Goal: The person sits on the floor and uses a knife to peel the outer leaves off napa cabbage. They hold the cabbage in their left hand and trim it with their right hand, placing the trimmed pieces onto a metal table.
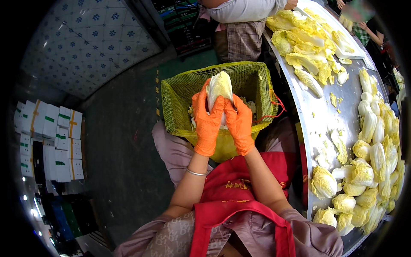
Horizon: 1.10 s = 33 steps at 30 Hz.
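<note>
Both hands wear orange gloves. My left hand holds a head of napa cabbage by its left side, and my right hand grips the lower right of it, the thumbs close together on its front. A small dark thing shows by the right fingers; what it is I cannot tell. The pale, yellow-tipped cabbage is upright in view, over a basket lined with yellow-green mesh between my knees. Pieces of leaf lie inside the basket, partly hidden by my hands. A red cord hangs on the basket's right rim.
A metal table curves along the right, with many napa cabbages, a heap of loose leaves and a white tray. Co-workers are at the top and top right. White boxes are stacked at left, and dark crates stand behind the basket.
</note>
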### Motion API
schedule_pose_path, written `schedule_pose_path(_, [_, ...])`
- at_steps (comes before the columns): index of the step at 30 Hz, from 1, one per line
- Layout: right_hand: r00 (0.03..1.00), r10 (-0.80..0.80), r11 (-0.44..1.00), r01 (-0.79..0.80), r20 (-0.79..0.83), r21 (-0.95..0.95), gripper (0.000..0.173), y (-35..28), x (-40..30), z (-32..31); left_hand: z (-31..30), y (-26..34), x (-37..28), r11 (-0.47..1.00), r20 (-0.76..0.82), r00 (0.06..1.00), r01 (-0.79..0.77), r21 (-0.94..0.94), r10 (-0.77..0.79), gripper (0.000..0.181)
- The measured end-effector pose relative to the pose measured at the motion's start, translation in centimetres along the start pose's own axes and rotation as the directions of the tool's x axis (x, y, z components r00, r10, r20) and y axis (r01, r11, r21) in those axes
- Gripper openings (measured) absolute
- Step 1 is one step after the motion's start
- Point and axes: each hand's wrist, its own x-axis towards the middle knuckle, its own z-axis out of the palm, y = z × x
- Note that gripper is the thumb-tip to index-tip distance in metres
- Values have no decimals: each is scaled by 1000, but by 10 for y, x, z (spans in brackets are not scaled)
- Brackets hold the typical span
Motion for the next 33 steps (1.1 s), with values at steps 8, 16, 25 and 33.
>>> schedule_pose_path(8, [955,-164,972,113,-248,-207,13,10,-5,9,12,15,-2,989,-148,979,-132,69,141,45])
schedule_pose_path(16, [916,275,869,-106,-293,484,28,-1,4,11,7,-49,-4,722,-15,918,303,-622,-397,44])
schedule_pose_path(25, [960,-250,910,189,-124,-369,67,2,14,-9,-5,-50,3,559,19,893,298,-773,-449,45])
schedule_pose_path(33, [844,458,740,-536,279,407,62,8,6,-12,3,-18,1,923,-93,950,262,-281,-298,38])
